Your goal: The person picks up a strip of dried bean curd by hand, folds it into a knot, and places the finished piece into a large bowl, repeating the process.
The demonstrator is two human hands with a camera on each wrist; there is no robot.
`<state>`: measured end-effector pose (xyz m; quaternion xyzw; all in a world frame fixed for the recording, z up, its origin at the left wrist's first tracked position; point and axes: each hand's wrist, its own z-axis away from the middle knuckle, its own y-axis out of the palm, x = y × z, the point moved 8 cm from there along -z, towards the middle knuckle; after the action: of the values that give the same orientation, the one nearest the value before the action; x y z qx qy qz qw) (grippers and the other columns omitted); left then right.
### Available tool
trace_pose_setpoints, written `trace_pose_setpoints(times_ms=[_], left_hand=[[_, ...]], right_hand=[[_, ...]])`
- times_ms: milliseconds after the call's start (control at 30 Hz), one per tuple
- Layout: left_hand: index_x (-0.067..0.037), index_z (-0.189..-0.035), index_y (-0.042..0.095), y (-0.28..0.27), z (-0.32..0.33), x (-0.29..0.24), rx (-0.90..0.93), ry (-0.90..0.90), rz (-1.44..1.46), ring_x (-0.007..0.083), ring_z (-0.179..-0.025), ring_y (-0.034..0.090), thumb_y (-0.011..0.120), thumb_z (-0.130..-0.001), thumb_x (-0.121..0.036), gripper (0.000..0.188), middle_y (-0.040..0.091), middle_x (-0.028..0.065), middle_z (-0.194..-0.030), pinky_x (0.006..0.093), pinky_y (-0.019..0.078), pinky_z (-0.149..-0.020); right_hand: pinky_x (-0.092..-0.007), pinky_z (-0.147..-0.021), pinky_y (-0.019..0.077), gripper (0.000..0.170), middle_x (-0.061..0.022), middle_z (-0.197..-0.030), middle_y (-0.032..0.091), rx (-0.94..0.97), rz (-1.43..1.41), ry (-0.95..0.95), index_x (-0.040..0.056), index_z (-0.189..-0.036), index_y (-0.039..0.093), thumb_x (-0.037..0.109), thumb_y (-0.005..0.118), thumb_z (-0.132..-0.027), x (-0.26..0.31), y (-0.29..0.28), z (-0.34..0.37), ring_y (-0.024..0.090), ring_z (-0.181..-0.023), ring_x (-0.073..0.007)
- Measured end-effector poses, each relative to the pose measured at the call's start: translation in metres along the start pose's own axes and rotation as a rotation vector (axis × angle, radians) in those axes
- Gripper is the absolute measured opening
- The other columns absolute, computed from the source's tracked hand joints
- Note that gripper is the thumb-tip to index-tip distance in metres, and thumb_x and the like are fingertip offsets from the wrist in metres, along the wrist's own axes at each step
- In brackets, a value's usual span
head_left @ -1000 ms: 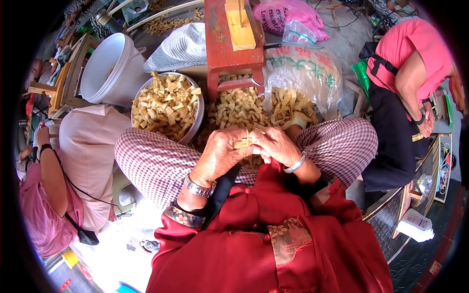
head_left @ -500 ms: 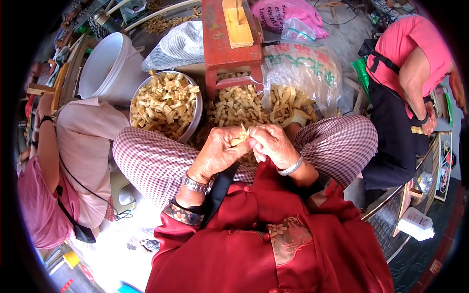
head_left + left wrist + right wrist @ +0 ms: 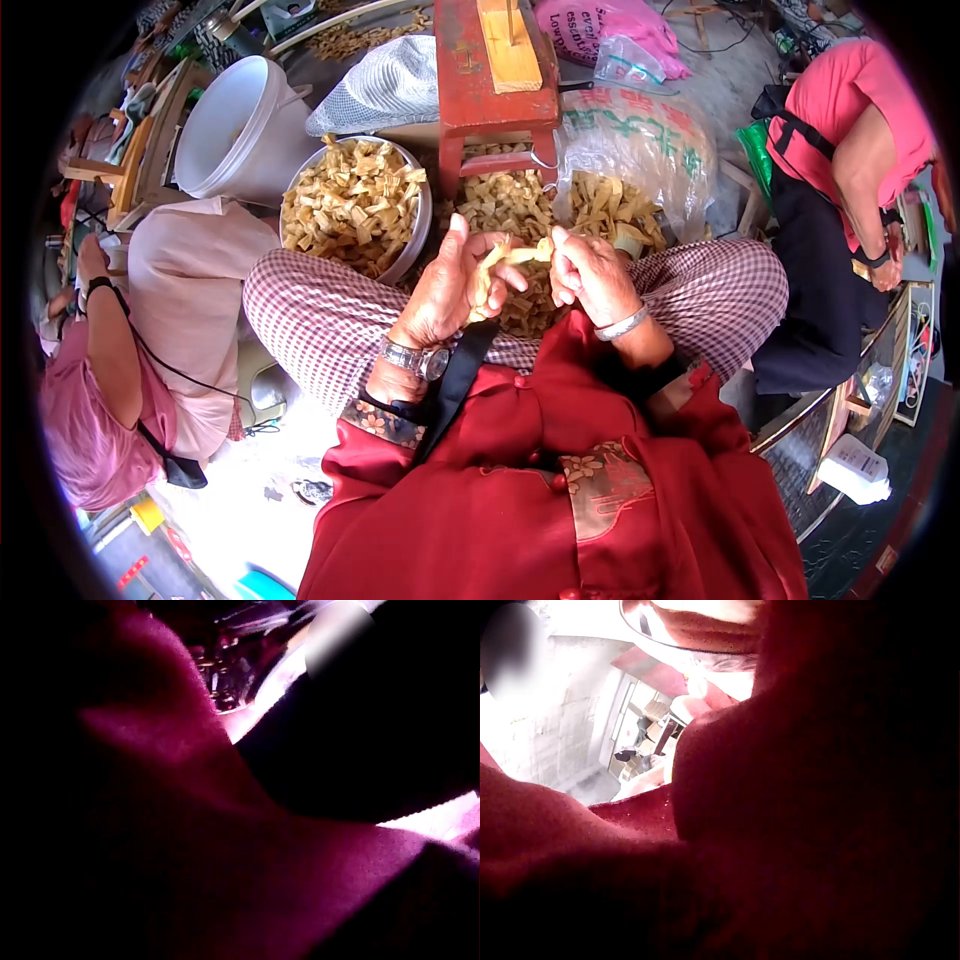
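In the head view, a pale yellow twisted strip (image 3: 490,272) stretches between both hands above the lap. My left hand (image 3: 445,290) has its thumb raised away from the strip, while its bent fingers hold the lower part. The thumb and forefinger of my right hand (image 3: 600,282) pinch the knotted-looking far end. Below and beyond the hands lies a pile of similar folded pieces (image 3: 505,205). Dark red cloth fills most of the left wrist view and the right wrist view, hiding the hands there.
A full white tub (image 3: 422,222) stands left of the pile, with an empty-looking bucket (image 3: 215,135) behind it. A red stool (image 3: 495,110) bearing a wooden block stands ahead. A clear sack (image 3: 640,150) lies right. Seated people flank both sides.
The hands, close together before, have moved apart, drawing the strip out between them. The left thumb has lifted off and points up. The view has shifted slightly.
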<state>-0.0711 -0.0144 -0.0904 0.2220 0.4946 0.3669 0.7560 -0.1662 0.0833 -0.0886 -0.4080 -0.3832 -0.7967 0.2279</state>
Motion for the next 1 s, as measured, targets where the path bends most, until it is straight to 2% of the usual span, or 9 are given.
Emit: trace_pose_setpoints(times_ms=[133,167,300,500,600,633,733,933,1000], left_hand=[[0.002,-0.116,0.044,-0.005,0.003,0.008,-0.034,-0.08,0.01,0.0149,-0.057,0.055,0.034,-0.099,-0.04,0.046,0.062,0.0168,-0.085,0.0241,0.0441,-0.052],[0.002,-0.11,0.046,-0.005,0.004,0.007,-0.047,-0.096,0.006,0.0153,-0.06,0.056,0.041,-0.097,-0.024,0.029,0.062,0.0162,-0.086,0.025,0.0457,-0.055],[0.002,-0.11,0.049,-0.007,0.008,0.005,0.028,0.004,-0.135,0.0164,-0.069,0.058,0.044,-0.094,-0.014,0.023,0.062,0.0152,-0.09,0.0268,0.0484,-0.065],[-0.002,-0.11,0.052,-0.002,0.01,-0.002,-0.003,0.074,-0.124,0.0146,-0.071,0.058,0.051,-0.095,-0.014,0.019,0.062,0.0111,-0.09,0.0262,0.0489,-0.067],[-0.003,-0.109,0.05,0.002,0.008,-0.008,0.03,0.151,-0.176,0.0144,-0.069,0.059,0.052,-0.095,-0.016,0.019,0.062,0.0108,-0.088,0.0257,0.0494,-0.065],[-0.003,-0.108,0.05,0.005,0.006,-0.01,0.048,0.174,-0.195,0.0143,-0.069,0.059,0.052,-0.095,-0.016,0.019,0.062,0.0108,-0.087,0.0255,0.0496,-0.065],[-0.004,-0.106,0.048,0.013,0.006,-0.011,0.055,0.155,-0.222,0.0139,-0.067,0.059,0.052,-0.095,-0.016,0.017,0.062,0.0106,-0.085,0.0245,0.0497,-0.062],[-0.004,-0.103,0.048,0.012,0.005,-0.004,0.035,0.026,-0.255,0.0112,-0.062,0.055,0.049,-0.096,-0.016,0.014,0.061,0.0088,-0.082,0.0232,0.0469,-0.054],[-0.004,-0.1,0.049,0.013,0.006,-0.006,0.048,0.047,-0.304,0.0072,-0.055,0.047,0.049,-0.097,-0.016,0.012,0.06,0.0074,-0.077,0.0198,0.0388,-0.048]], right_hand=[[-0.0254,-0.043,0.0392,0.039,0.0007,-0.053,0.04,-0.049,-0.015,-0.034,0.0075,-0.066,0.046,0.033,0.05,-0.095,0.002,-0.012,-0.003,0.043,-0.042,-0.0111],[-0.0255,-0.043,0.0393,0.04,0.0008,-0.053,0.04,-0.046,-0.016,-0.035,0.0077,-0.066,0.046,0.034,0.05,-0.095,0.001,-0.013,-0.004,0.044,-0.042,-0.0111],[-0.024,-0.043,0.0398,0.037,0.0006,-0.056,0.042,-0.02,0.014,-0.074,0.006,-0.075,0.05,0.037,0.049,-0.096,-0.002,-0.015,-0.006,0.044,-0.043,-0.0097],[-0.0196,-0.046,0.0423,0.05,-0.0008,-0.066,0.047,0.088,0.223,0.04,0.0054,-0.11,0.049,0.052,0.037,-0.096,0.0,0.004,0.003,0.048,-0.049,-0.0081],[-0.0198,-0.046,0.0424,0.049,-0.0019,-0.068,0.05,0.209,0.29,-0.051,0.0036,-0.109,0.049,0.05,0.04,-0.096,0.002,0.016,0.004,0.05,-0.05,-0.0084],[-0.0215,-0.04,0.0412,0.043,-0.0031,-0.062,0.053,0.18,0.228,-0.089,0.0022,-0.1,0.052,0.045,0.049,-0.094,0.005,0.02,0.004,0.051,-0.045,-0.0086],[-0.0206,-0.043,0.042,0.025,-0.0045,-0.068,0.058,0.209,0.268,-0.121,0.0017,-0.096,0.054,0.025,0.059,-0.091,0.006,0.029,0.003,0.051,-0.047,-0.0071],[-0.0203,-0.047,0.0441,0.013,-0.0038,-0.074,0.061,0.045,0.205,-0.211,0.0006,-0.088,0.059,0.013,0.061,-0.088,0.011,0.016,0.002,0.052,-0.053,-0.0056],[-0.0207,-0.049,0.0454,0.011,-0.0031,-0.075,0.06,0.043,0.235,-0.215,-0.0002,-0.089,0.058,0.01,0.06,-0.089,0.013,0.015,0.003,0.052,-0.054,-0.0059]])
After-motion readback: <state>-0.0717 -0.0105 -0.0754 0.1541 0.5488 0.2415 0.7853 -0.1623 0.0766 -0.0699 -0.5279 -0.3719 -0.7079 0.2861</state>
